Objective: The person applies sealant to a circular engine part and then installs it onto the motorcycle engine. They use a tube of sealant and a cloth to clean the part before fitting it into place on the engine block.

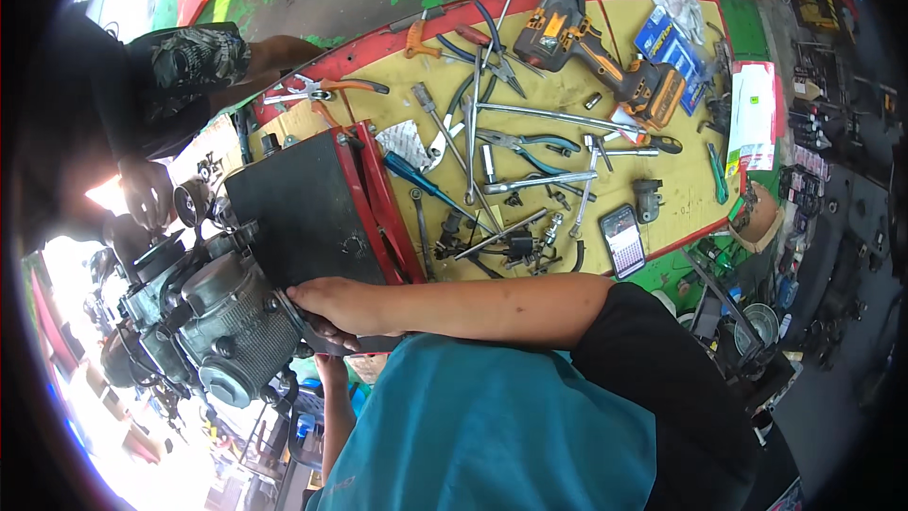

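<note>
A grey metal motorcycle engine [213, 308] with a finned, textured casing stands at the left, against a black board [293, 213]. From the right, my right arm reaches across, and my right hand [326, 310] is closed round the engine's near right edge, its fingers curled under. My left hand [331, 369] is below it, under the board's near edge; its fingers are hidden. Across the engine, another person's hand [147, 191] is at the top of the engine, near a round part.
A yellow-topped, red-edged workbench [681, 213] carries pliers, wrenches and a blue screwdriver [426, 185]. An orange-and-black cordless impact wrench [596, 52] lies toward the back. A phone [622, 240] rests by the near edge. Shelves of parts [823, 170] stand at the right.
</note>
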Demonstrator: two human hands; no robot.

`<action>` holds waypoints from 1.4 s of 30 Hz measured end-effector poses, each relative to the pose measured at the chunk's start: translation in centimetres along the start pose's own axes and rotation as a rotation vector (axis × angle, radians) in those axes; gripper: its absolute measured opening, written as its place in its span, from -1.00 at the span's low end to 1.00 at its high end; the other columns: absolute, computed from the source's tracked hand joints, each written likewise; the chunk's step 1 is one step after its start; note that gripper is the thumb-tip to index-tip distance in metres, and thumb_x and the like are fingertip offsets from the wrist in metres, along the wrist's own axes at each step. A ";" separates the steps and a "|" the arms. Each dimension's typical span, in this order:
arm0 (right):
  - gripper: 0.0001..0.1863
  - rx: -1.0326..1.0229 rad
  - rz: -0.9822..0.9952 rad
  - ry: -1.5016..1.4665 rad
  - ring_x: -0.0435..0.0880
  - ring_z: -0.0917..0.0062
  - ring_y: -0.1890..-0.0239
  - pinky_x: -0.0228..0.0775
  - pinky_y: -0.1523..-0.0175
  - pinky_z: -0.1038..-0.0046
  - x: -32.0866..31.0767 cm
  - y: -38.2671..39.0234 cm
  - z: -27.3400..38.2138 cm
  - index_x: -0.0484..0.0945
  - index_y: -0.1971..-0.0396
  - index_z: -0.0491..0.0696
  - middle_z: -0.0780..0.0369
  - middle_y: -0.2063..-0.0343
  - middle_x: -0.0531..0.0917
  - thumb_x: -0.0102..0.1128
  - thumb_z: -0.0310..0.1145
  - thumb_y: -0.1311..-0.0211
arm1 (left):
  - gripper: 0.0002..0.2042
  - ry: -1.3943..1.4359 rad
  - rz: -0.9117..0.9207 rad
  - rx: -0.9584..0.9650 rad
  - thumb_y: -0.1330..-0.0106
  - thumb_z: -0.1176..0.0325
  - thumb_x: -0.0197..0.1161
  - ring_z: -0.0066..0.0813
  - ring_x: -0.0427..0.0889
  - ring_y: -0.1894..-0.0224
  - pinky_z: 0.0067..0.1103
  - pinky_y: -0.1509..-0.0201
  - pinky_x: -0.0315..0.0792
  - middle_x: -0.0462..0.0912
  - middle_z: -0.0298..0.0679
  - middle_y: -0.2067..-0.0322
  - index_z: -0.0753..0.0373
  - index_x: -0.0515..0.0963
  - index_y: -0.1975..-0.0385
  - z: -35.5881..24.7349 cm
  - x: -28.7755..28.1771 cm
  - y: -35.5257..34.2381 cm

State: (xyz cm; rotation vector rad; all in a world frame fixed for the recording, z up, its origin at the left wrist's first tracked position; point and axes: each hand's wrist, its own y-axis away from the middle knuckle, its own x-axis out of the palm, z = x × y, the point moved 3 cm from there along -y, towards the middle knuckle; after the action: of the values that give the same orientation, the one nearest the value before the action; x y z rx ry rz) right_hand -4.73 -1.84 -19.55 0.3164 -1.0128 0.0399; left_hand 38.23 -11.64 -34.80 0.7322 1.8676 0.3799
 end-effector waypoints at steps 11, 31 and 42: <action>-0.51 -0.162 -0.015 -0.136 0.18 0.63 0.74 0.09 0.61 0.41 0.3 -0.5 -2.4 0.30 0.58 0.03 0.39 0.74 0.26 -0.25 -0.03 -0.59 | -0.38 0.084 0.007 -0.177 -0.44 0.23 0.22 -0.13 0.55 -0.11 -0.35 -0.17 0.42 0.55 0.00 -0.04 0.35 0.14 -0.37 0.3 -0.4 0.8; -0.65 -0.461 -0.721 0.034 0.35 0.62 0.73 0.17 0.65 0.50 -7.5 19.9 -0.7 0.49 0.41 -0.03 0.32 0.70 0.44 0.10 -0.07 -0.45 | -0.61 0.160 -0.035 0.080 -0.23 0.56 0.20 -0.33 0.69 0.21 -0.44 0.18 0.51 0.67 -0.07 0.11 0.36 0.49 -0.11 -2.9 2.0 0.9; -0.70 -0.425 -1.439 0.608 0.45 0.66 0.63 0.25 0.52 0.51 -12.1 36.8 -13.5 0.69 0.16 -0.16 0.29 0.65 0.58 0.13 -0.23 -0.44 | -0.72 -0.172 -0.307 0.261 -0.08 0.33 0.52 -0.12 0.65 0.32 -0.31 0.19 0.49 0.65 -0.11 0.42 0.32 0.55 0.38 -4.5 1.7 1.9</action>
State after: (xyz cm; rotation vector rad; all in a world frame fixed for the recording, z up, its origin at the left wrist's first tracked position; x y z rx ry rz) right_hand -6.56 38.36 -27.40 0.5336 -0.0111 -1.2864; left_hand 34.29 -8.75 -33.14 0.6147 1.8467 -0.1220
